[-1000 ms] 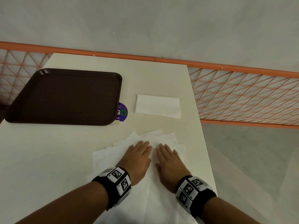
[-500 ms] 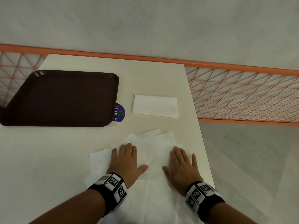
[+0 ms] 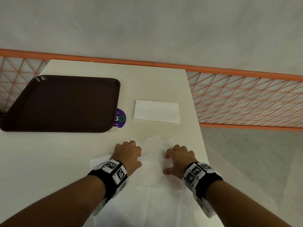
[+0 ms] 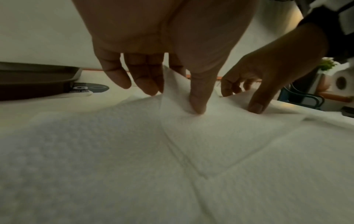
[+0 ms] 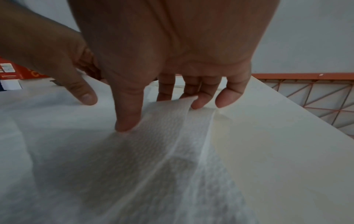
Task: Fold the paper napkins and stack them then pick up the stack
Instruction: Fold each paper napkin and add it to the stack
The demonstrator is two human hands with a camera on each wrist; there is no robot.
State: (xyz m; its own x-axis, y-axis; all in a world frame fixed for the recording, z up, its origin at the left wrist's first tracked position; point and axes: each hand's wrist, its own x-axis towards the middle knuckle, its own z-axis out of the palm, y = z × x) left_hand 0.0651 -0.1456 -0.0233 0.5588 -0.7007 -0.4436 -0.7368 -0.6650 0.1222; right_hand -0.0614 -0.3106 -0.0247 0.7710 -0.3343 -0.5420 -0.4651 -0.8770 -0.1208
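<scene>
My left hand (image 3: pixel 127 153) and right hand (image 3: pixel 179 157), flat before, now pinch top napkin (image 3: pixel 153 154) far corners; I judge fold starting.

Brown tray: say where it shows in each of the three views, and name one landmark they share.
Head: the tray lies at the left on the table's far half, beside a purple sticker.
Left wrist: only the tray's near corner shows at the left edge, beyond the left hand.
Right wrist: not in it.
Shared landmark: the top napkin that both hands pinch.
</scene>
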